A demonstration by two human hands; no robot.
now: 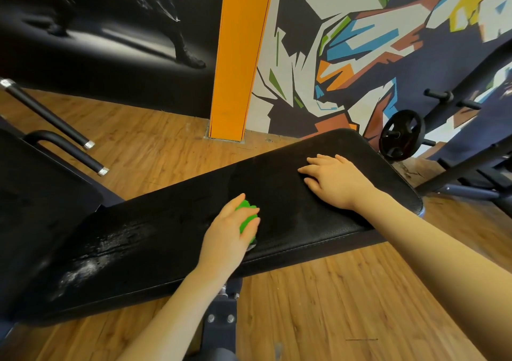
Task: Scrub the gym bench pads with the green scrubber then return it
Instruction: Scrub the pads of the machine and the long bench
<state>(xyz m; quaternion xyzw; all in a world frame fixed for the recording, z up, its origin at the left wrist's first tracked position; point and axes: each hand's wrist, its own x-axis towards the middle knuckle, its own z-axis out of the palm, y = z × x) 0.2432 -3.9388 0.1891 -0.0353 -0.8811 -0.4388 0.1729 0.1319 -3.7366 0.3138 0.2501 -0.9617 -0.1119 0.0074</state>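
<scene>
In the head view, a long black bench pad (171, 238) is seen running from 8 o'clock up to 2 o'clock across the wooden floor (346, 291). Near the middle of the picture, the green scrubber (246, 215) is gripped by the left hand (230, 236), whose fingers are curled over it, and it is pressed onto the pad close to the near edge. Toward 2 o'clock from the scrubber, the right hand (336, 179) is laid flat on the pad with its fingers straight and nothing held. A wet, whitish smear (102, 252) is seen on the pad toward 8 o'clock. An orange pillar (238, 56) stands at 12 o'clock, with a painted wall (360, 42) beside it at 1 o'clock. A black weight plate (400, 137) is seen at 3 o'clock beyond the pad's far end.
</scene>
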